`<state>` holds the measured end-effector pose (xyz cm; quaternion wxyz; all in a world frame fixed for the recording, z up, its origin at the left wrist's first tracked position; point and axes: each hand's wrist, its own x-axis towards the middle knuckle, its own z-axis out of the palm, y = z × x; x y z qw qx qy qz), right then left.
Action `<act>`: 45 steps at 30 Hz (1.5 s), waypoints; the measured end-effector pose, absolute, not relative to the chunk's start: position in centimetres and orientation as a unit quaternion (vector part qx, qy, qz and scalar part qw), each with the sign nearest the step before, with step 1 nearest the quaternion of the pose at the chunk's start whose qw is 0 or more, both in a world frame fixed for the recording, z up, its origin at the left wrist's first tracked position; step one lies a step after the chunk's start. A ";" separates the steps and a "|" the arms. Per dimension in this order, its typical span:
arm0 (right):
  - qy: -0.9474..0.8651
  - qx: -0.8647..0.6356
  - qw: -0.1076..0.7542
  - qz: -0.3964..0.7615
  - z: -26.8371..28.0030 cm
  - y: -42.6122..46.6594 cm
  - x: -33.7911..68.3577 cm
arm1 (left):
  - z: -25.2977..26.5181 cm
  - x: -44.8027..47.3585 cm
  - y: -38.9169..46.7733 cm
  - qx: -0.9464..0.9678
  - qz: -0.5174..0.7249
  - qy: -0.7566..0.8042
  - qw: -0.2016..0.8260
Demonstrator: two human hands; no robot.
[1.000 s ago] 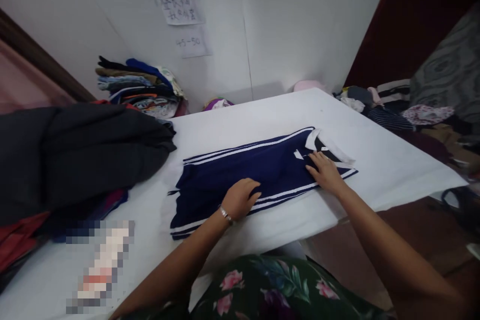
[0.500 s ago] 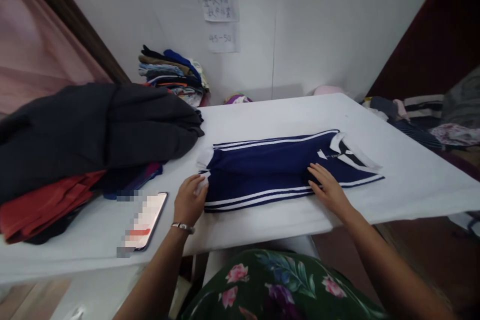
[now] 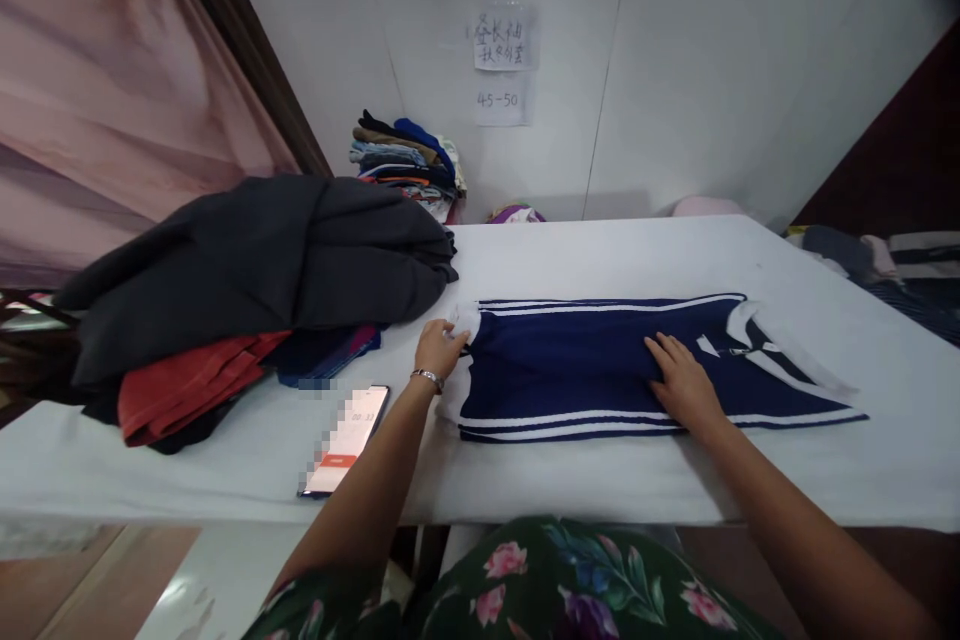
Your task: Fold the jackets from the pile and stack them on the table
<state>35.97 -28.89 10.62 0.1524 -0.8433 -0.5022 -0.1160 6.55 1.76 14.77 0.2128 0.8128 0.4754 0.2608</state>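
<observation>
A navy zip-neck top [image 3: 562,360] with a white collar lies folded into a long strip on the white table. White stripes run along both long edges, and its collar end points right. At the white hem on the left end, my left hand [image 3: 441,350] pinches the fabric between thumb and fingers. My right hand [image 3: 682,380] rests flat on the navy cloth, short of the collar and zip, its fingers spread and holding nothing.
Dark grey clothing [image 3: 285,250] is heaped on the left, over a folded red garment [image 3: 195,390]. A phone [image 3: 352,435] lies near the front edge. A stack of folded clothes [image 3: 409,160] stands at the back, below paper signs [image 3: 504,50] on the wall.
The view has swung left, so everything sits further right in it. My left hand has moved along the hem towards the far side. My right hand has slid further onto the navy cloth.
</observation>
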 end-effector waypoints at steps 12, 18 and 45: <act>-0.424 -0.777 0.452 -0.109 13.3 -27.0 38.1 | 17.2 6.4 2.0 0.683 0.381 0.477 0.401; -0.437 -0.783 0.426 -0.120 13.3 -27.0 37.9 | 18.0 7.4 1.8 0.589 0.435 0.446 0.515; -0.506 -0.822 0.252 -0.069 10.4 -31.8 36.9 | 14.9 3.1 0.3 0.730 0.239 0.557 0.316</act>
